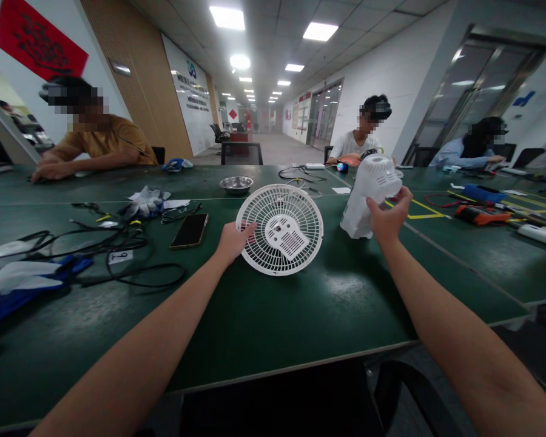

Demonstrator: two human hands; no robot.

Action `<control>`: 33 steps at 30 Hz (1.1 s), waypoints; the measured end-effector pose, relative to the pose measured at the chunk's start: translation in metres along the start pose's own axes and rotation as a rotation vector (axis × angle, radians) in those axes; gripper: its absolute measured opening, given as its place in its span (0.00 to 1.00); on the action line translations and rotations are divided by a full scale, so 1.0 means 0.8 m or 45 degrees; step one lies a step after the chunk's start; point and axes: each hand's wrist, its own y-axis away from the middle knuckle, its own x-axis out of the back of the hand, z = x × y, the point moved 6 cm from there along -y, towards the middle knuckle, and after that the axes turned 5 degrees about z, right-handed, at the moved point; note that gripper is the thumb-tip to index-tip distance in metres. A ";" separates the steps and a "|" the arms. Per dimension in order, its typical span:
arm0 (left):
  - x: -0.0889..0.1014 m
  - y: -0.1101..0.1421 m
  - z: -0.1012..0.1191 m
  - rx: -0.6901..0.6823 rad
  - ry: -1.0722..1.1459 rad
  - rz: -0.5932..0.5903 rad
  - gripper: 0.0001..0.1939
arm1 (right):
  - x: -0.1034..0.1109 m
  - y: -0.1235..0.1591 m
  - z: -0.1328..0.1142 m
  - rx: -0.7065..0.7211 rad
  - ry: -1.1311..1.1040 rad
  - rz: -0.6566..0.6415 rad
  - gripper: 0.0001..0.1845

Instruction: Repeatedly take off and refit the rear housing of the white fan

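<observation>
Green bench (300,328) is stretching below both forearms. The left hand (230,244) is pinching the round white grille (286,233) at its left rim. The right hand's (386,223) grip is closing around the white plastic housing (357,203), which is standing apart, right of the grille, its long axis leaning rightward at the top. Beyond, persons (118,142) are sitting before a corridor (269,143).

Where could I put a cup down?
Best between the left forearm and right forearm, in front of the round grille: bare green table. A narrower gap lies between grille and white housing. Cables and gloves crowd the area left of the phone.
</observation>
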 end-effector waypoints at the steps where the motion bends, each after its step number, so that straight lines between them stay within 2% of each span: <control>1: 0.000 0.000 0.000 0.002 0.008 0.004 0.10 | 0.002 0.001 -0.010 0.060 0.008 0.004 0.42; 5: -0.001 -0.001 -0.003 0.027 0.027 -0.026 0.11 | 0.001 0.015 -0.052 0.170 -0.060 -0.081 0.44; 8: -0.001 -0.003 -0.005 0.013 0.043 -0.034 0.11 | -0.015 0.042 -0.073 0.095 -0.105 -0.248 0.43; 10: -0.001 -0.005 -0.005 -0.021 0.053 -0.006 0.11 | -0.033 0.066 -0.080 0.050 -0.083 -0.417 0.41; 15: -0.003 -0.007 -0.007 -0.028 0.070 -0.018 0.10 | -0.072 0.115 -0.067 -0.125 0.089 -0.817 0.38; 21: -0.002 -0.007 -0.008 0.003 0.080 -0.033 0.10 | -0.093 0.134 -0.040 -0.201 0.407 -1.158 0.41; 23: -0.002 -0.005 -0.007 0.018 0.070 -0.039 0.10 | -0.095 0.135 -0.036 -0.197 0.412 -1.183 0.44; 25: -0.002 -0.004 -0.005 0.023 0.047 -0.039 0.10 | -0.095 0.132 -0.033 -0.235 0.347 -1.134 0.46; 29: -0.001 -0.002 -0.001 -0.003 0.036 -0.041 0.10 | -0.085 0.122 -0.030 -0.351 0.171 -0.885 0.45; 33: -0.001 -0.004 -0.004 0.021 0.048 -0.027 0.09 | -0.073 0.114 -0.032 -0.398 0.259 -0.740 0.39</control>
